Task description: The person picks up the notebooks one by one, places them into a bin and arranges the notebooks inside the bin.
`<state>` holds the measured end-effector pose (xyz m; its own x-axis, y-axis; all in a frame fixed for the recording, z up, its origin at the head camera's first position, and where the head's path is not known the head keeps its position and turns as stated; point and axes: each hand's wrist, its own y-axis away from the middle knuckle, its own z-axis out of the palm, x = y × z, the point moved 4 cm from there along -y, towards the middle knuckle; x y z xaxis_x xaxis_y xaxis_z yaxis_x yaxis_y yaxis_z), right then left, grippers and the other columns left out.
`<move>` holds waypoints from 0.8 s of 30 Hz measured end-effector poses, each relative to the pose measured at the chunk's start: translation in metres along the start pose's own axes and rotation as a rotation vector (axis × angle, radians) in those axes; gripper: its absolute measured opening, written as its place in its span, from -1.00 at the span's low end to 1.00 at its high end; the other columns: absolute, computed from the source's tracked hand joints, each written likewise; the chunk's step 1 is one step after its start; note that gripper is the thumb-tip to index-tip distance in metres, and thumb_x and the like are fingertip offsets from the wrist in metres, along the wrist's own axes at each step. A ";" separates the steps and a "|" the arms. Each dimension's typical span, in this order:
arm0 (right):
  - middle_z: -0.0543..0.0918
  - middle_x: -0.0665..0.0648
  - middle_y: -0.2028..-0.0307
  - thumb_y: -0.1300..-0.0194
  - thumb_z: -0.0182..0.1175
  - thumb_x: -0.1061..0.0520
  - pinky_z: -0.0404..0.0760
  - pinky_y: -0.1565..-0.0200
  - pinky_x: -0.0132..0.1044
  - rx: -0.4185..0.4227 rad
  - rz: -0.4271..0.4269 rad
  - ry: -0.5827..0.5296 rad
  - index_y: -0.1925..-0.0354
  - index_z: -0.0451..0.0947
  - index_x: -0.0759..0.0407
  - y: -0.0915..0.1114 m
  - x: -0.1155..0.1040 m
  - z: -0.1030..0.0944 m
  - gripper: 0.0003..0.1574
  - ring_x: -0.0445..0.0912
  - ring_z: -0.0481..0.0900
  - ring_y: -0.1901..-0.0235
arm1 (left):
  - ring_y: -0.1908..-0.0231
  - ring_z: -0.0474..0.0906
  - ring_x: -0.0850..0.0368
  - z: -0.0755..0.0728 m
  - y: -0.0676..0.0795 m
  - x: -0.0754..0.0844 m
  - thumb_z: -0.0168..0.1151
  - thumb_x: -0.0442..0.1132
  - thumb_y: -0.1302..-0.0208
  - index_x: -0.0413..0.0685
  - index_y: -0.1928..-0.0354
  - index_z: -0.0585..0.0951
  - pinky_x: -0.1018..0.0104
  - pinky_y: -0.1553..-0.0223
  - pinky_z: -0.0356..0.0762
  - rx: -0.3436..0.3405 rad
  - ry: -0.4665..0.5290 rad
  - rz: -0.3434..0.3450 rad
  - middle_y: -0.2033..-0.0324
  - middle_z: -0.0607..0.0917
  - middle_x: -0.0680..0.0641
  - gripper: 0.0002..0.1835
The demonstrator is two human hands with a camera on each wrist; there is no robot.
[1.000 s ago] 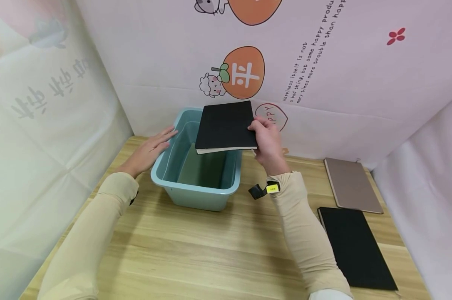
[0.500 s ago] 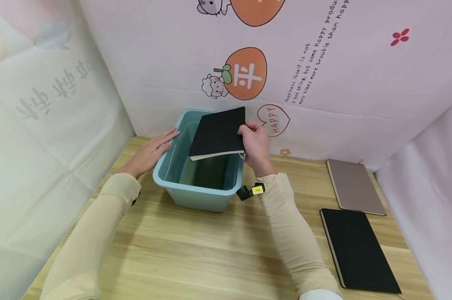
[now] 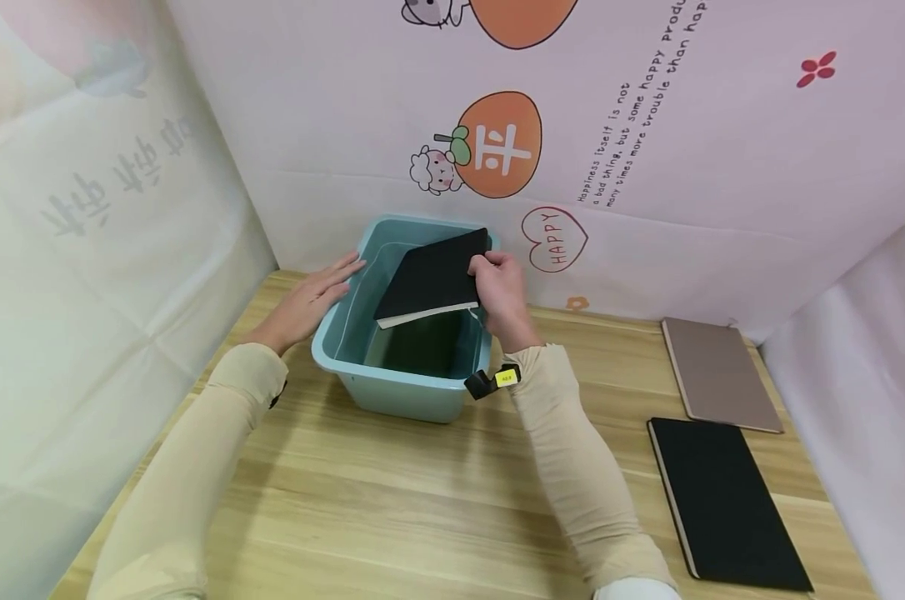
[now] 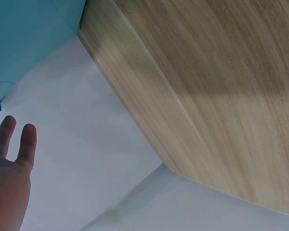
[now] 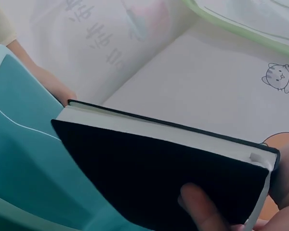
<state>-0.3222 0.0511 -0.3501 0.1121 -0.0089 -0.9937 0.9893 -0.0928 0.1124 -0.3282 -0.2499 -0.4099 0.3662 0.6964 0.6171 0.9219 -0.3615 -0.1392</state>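
My right hand (image 3: 502,298) grips a black notebook (image 3: 432,279) by its right edge, thumb on top. The notebook tilts over the blue-green plastic bin (image 3: 400,396), its lower left end inside the rim. In the right wrist view, the notebook's white page edges and a ribbon marker (image 5: 261,197) show, with a finger (image 5: 200,207) lying under the cover. My left hand (image 3: 306,304) rests on the bin's left rim with fingers straight. Two fingers of the left hand (image 4: 14,168) appear beside the bin wall (image 4: 29,33) in the left wrist view.
Another black notebook (image 3: 730,504) lies at the right of the wooden table (image 3: 392,517). Behind it is a mauve-brown notebook (image 3: 722,375). White printed cloth (image 3: 647,258) stands close behind the bin, with more cloth at both sides.
My right hand has moved left and slightly down with the black notebook, which has sunk partly inside the bin and tilted more. The left hand stays on the rim.
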 end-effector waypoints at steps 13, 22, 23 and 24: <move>0.50 0.22 0.05 -0.52 -0.07 0.16 0.69 0.37 -0.33 -0.165 0.065 0.156 -0.22 0.42 0.33 -0.003 -0.007 0.020 -0.58 0.00 0.62 0.27 | -0.65 -0.13 -0.02 0.000 0.000 -0.002 -0.31 0.18 -0.64 0.56 -0.58 0.12 -0.37 -0.55 -0.14 0.001 -0.008 -0.006 -0.63 -0.04 0.30 -0.46; 0.40 0.34 -0.21 -0.53 -0.17 0.27 0.64 0.07 -0.11 -0.217 0.132 0.176 -0.46 0.18 0.33 -0.009 -0.004 0.034 -0.41 0.06 0.56 0.16 | -0.65 -0.13 -0.01 0.001 -0.001 -0.001 -0.31 0.19 -0.64 0.59 -0.57 0.12 -0.33 -0.57 -0.14 0.005 0.002 0.007 -0.64 -0.02 0.25 -0.47; 0.35 0.34 -0.27 -0.53 -0.18 0.28 0.64 0.04 -0.09 -0.220 0.146 0.173 -0.52 0.10 0.30 -0.010 -0.003 0.036 -0.35 0.06 0.54 0.14 | -0.65 -0.12 -0.02 0.001 -0.001 -0.001 -0.31 0.19 -0.64 0.59 -0.57 0.12 -0.33 -0.57 -0.13 0.006 0.001 0.009 -0.64 -0.02 0.25 -0.47; 0.31 0.34 -0.33 -0.53 -0.19 0.28 0.62 0.02 -0.08 -0.226 0.159 0.168 -0.57 0.01 0.27 -0.010 -0.001 0.037 -0.29 0.08 0.52 0.13 | -0.65 -0.13 -0.01 0.001 -0.001 -0.001 -0.31 0.19 -0.64 0.59 -0.57 0.11 -0.33 -0.57 -0.13 0.005 0.002 0.008 -0.64 -0.03 0.27 -0.47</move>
<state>-0.3362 0.0150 -0.3499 0.2617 0.1607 -0.9517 0.9519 0.1199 0.2820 -0.3294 -0.2497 -0.4107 0.3733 0.6920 0.6179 0.9196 -0.3641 -0.1477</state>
